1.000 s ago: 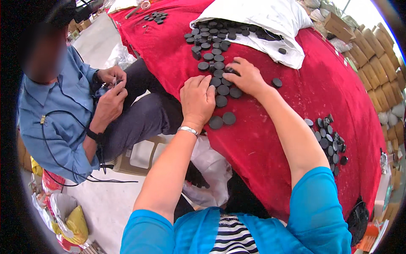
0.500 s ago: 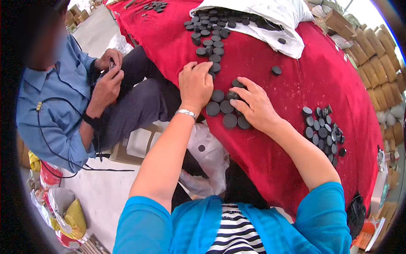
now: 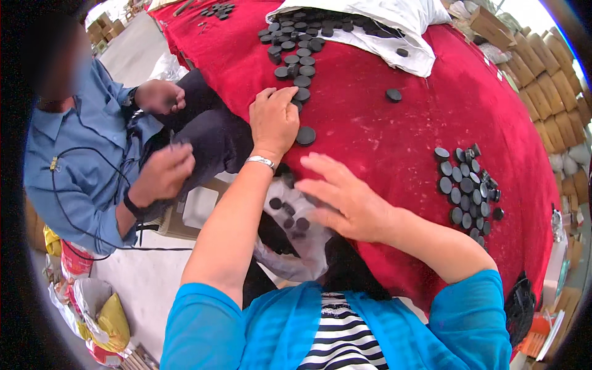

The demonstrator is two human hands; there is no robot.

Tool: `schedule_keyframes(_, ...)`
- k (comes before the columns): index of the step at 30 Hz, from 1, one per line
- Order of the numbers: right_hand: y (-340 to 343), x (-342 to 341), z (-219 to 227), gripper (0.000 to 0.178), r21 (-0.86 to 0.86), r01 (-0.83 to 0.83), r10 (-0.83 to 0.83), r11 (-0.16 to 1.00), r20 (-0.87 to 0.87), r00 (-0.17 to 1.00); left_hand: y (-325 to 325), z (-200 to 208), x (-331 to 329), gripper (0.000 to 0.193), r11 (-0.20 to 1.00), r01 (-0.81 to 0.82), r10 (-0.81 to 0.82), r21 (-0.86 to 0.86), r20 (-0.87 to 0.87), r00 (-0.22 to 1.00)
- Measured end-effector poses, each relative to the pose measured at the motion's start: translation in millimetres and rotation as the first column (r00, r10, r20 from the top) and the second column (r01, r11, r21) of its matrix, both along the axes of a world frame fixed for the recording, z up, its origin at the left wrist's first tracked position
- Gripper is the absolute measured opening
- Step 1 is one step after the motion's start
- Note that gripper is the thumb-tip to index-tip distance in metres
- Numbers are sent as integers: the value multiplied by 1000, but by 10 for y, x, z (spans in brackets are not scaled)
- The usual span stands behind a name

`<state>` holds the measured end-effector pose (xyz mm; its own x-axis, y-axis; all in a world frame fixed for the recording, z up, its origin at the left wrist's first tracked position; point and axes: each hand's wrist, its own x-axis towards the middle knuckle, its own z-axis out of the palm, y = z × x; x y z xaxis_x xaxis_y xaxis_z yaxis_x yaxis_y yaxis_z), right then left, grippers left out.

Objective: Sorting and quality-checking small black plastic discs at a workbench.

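My left hand (image 3: 271, 123) rests at the table's near left edge, its fingers laid out at the near end of a trail of black discs (image 3: 303, 60). One loose disc (image 3: 306, 135) lies just right of that wrist. My right hand (image 3: 351, 200), slightly blurred, is over the near edge with its fingers spread and nothing in them. Below it, a translucent plastic bag (image 3: 308, 265) hangs at my lap. Several black discs (image 3: 301, 224) show at the bag, some apparently dropping.
A white sack (image 3: 410, 52) spills discs at the far side of the red-covered table (image 3: 370, 129). More discs (image 3: 465, 185) lie in a cluster at the right, and a single one (image 3: 393, 95) between. A person (image 3: 92, 148) in blue sits at the left. Stacked cartons (image 3: 542, 92) stand far right.
My right hand has drawn back toward me, and the group of discs that lay beside it has left the table, all but one. More discs now show at the bag. My left hand stays nearly in place.
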<state>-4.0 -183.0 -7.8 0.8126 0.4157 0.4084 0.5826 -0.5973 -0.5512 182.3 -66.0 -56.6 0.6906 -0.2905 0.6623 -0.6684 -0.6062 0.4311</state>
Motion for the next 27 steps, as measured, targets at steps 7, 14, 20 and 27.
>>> schedule_keyframes(7,-1227,966,-199,37,-266,655,-570,707,334,751,29,-8,-2,32,1000,4,-5,-16,-24,1000)
schedule_keyframes(14,-1176,895,-98,30,-439,620,-622,650,160,766,4,-8,43,29,999,-9,9,-49,-8,1000)
schedule_keyframes(20,-413,614,-74,30,-315,473,-452,822,144,880,22,1,31,28,997,-1,1,-74,-1,1000)
schedule_keyframes(27,30,371,-97,21,-249,370,-307,895,257,916,114,-9,70,38,985,69,-79,158,57,995)
